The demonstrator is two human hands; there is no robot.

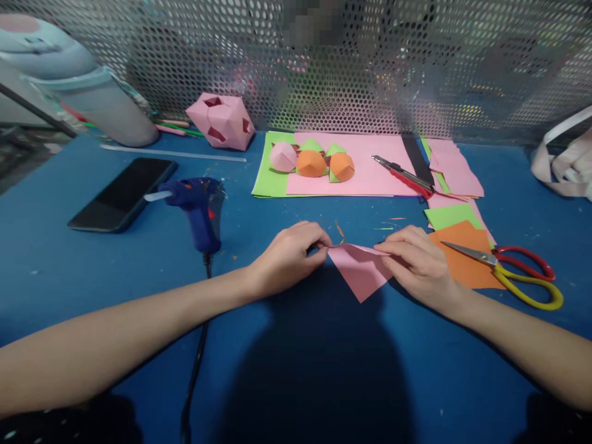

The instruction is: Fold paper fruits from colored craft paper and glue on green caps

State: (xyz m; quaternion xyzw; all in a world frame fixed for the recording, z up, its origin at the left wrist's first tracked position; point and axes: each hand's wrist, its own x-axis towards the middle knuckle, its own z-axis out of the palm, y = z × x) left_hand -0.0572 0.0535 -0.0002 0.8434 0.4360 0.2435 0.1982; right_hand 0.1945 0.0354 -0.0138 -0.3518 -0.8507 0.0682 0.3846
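A piece of pink paper [361, 274] is stretched between my two hands, its lower part coming to a point toward me. My left hand [296, 253] pinches the upper left corner between thumb and fingers. At the upper right corner, my right hand [416, 265] grips the same paper in a pinch. The upper edge looks bent or folded along a line between the hands. Just beyond it lie thin paper scraps [340, 229]. Orange paper [462, 256] lies right of my right hand, with red-and-yellow-handled scissors [497, 259] on top.
A blue glue gun [197, 209] with a black cord stands left of my left hand, near a phone [123, 194]. Behind are a pink paper ball [224, 123], small folded paper pieces [312, 163], a red utility knife [404, 176] on pink sheets, a bottle [102, 98] and a perforated metal panel [259, 68].
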